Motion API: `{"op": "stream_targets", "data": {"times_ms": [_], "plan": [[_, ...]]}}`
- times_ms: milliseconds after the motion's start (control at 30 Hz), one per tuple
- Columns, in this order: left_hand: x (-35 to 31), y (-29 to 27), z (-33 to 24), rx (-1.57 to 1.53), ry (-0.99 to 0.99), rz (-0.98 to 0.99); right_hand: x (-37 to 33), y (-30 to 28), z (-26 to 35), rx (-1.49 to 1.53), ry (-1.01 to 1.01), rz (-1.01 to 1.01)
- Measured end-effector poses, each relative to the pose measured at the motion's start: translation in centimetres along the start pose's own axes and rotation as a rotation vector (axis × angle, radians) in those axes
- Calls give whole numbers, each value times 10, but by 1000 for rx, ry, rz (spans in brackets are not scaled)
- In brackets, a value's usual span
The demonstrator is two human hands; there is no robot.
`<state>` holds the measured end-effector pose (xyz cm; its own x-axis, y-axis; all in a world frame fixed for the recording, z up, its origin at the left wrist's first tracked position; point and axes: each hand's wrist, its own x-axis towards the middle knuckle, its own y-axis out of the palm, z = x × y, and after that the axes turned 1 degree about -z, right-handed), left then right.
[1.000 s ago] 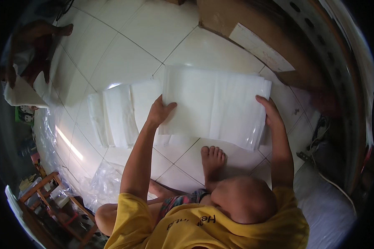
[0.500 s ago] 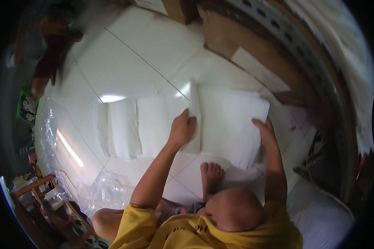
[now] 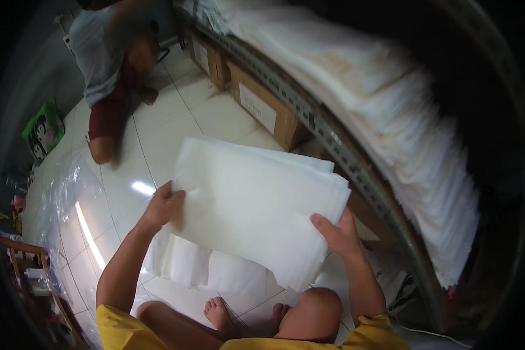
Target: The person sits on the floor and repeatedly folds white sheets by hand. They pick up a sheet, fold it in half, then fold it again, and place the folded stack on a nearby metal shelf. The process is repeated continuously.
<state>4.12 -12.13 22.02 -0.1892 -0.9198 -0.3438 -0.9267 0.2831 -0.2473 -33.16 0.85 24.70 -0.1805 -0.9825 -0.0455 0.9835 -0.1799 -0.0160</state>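
Note:
A stack of thin white sheets [image 3: 251,204] is held up in front of me, tilted, with uneven layers along its right edge. My left hand [image 3: 164,209] pinches its left edge, thumb on top. At the right edge my right hand [image 3: 339,231] grips the stack, its thumb over the upper face and its other fingers mostly hidden underneath. Below, on the tiled floor, more white sheets [image 3: 234,273] lie in overlapping piles, partly covered by the raised stack. My bare feet and bent knees are just nearer than these.
A metal shelf frame [image 3: 332,143] runs along the right, loaded with a tall pile of white sheets [image 3: 414,157]. Cardboard boxes [image 3: 259,105] stand beneath it. Another person [image 3: 108,76] is at the far left. See-through plastic [image 3: 70,186], a green bag [image 3: 44,131] and a wooden stool [image 3: 23,245] are leftward.
The stack at the right has come up off the floor between both hands. My left hand has moved left onto its edge. The view has swung toward the shelf and the other person.

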Motion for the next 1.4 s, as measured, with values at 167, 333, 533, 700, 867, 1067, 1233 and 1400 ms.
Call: {"op": "stream_targets", "data": {"times_ms": [167,333,533,700,867,1067,1233,1400], "plan": [[-14,-85,-86,7,203,-244,39,42,108,-19,-301,47],[10,-130,-179,140,334,-302,74,55,187,229,-86,7],[92,-135,-297,410,342,-305,163,47,243,375,48,41],[232,-152,-349,464,368,-276,267,20,235,442,153,-116],[309,-73,-407,456,321,-167,341,-77,193,234,-8,-439],[399,-11,-460,728,434,-26,314,-118,206,144,-86,-520],[441,43,-432,921,384,-67,303,-124,199,102,-106,-519],[448,66,-393,959,478,-228,294,-124,206,2,-144,-529]]}}
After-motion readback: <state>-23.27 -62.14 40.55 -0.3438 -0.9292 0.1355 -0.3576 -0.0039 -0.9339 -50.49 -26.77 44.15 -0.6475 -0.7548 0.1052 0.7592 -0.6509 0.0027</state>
